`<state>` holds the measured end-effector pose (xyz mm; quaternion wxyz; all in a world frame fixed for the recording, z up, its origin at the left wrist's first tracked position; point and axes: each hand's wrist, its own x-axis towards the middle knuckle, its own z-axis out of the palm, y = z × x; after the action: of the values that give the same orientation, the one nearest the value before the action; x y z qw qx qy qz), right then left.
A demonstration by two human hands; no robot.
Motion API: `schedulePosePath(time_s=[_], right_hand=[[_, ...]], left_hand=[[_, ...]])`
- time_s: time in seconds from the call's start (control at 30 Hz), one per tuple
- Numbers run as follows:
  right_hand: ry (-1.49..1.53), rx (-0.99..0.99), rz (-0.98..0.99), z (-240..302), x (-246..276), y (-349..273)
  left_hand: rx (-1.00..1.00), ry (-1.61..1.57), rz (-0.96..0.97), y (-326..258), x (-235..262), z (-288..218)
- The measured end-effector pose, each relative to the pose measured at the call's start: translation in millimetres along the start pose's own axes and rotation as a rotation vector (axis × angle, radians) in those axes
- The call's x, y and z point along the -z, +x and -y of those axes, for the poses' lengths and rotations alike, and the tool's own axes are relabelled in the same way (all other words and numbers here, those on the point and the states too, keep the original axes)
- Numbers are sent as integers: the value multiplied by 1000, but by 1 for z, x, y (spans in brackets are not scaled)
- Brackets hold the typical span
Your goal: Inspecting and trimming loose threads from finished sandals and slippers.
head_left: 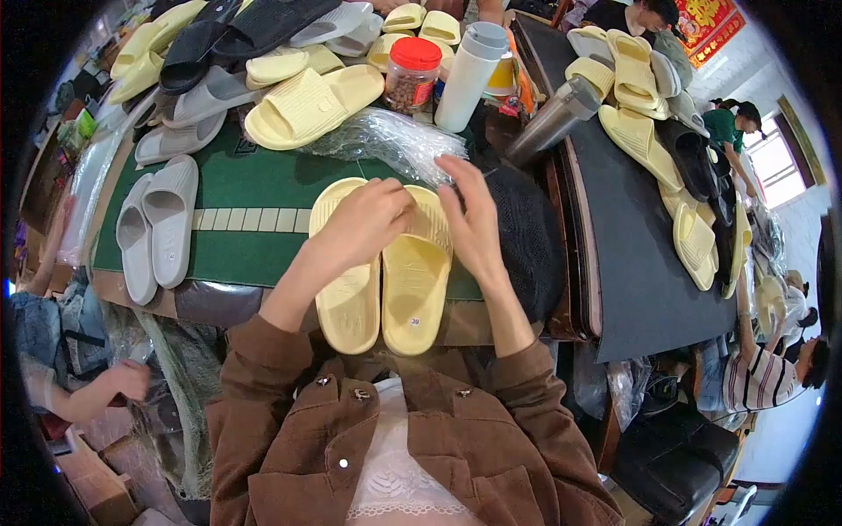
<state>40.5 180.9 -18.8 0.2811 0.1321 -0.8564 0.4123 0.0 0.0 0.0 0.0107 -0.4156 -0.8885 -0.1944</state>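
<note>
I see yellow slipper pair (383,272) side by side on green table (254,219), near edge. Left hand (364,223), right hand (474,219) pinch straps. Foam looks light, bendy; I'd grip strap.

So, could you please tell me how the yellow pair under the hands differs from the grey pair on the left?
The yellow slippers are pale yellow, the grey slippers light grey. Left hand and right hand rest on the yellow slippers; the grey slippers lie untouched. Both pairs lie side by side on the green mat.
</note>
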Motion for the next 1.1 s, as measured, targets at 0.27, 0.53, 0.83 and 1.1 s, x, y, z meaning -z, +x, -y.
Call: schedulePosePath(time_s=[0.27,0.53,0.83,1.1], right_hand=[[-6,-189,-1,-31,7,14],[-474,-214,37,-6,6,13],[-498,-123,79,-16,-2,22],[-398,-179,65,-25,-27,14]], left_hand=[[200,-203,-420,26,7,31],[530,281,-228,31,-22,62],[412,257,-406,27,-36,68],[293,223,-523,30,-34,62]])
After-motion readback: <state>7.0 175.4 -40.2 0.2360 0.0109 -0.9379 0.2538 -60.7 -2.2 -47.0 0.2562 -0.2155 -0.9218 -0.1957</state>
